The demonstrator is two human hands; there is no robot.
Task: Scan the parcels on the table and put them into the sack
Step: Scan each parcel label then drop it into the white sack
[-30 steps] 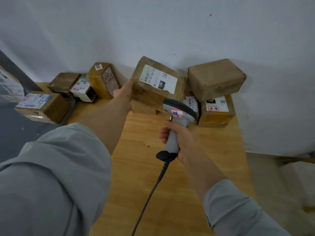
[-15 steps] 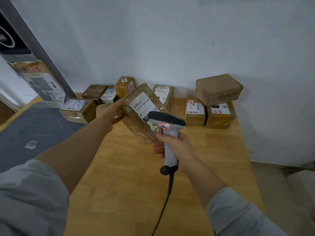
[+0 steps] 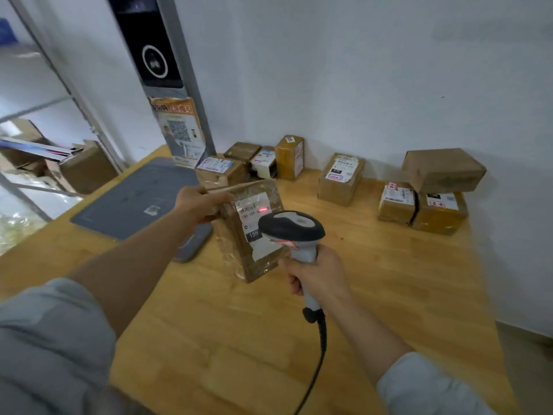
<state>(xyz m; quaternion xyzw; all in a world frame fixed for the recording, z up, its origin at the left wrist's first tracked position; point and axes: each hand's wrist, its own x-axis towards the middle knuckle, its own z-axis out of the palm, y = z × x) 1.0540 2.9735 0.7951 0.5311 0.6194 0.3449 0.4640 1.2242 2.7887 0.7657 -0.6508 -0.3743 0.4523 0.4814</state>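
Parcel point(image 3: 250, 229), a flat brown box wrapped in clear tape, hangs tilted in the air above the table point(image 3: 374, 295), its white label point(image 3: 254, 218) turned toward the camera. A small red spot of light sits on the label's upper part. The left hand point(image 3: 200, 203) pinches the parcel's top left corner, thumb on top and fingers closed round the edge. The right hand point(image 3: 317, 272) is wrapped tight around the pale grip of the scanner point(image 3: 291, 227), whose dark head points at the label and covers the parcel's right side. A black cable point(image 3: 317, 360) drops from the grip toward the lower edge of the view.

Behind the left hand a grey mat point(image 3: 134, 199) lies on the table. Further back, along the white wall, stand the other parcels: a cluster of four point(image 3: 254, 163) near the left, a single one point(image 3: 341, 178) in the middle, and three point(image 3: 431, 193) on the right, one of them stacked on top of two. A dark upright panel point(image 3: 155, 49) with a poster point(image 3: 179, 130) leans in the corner, and metal shelving point(image 3: 45, 130) stands off to the left.
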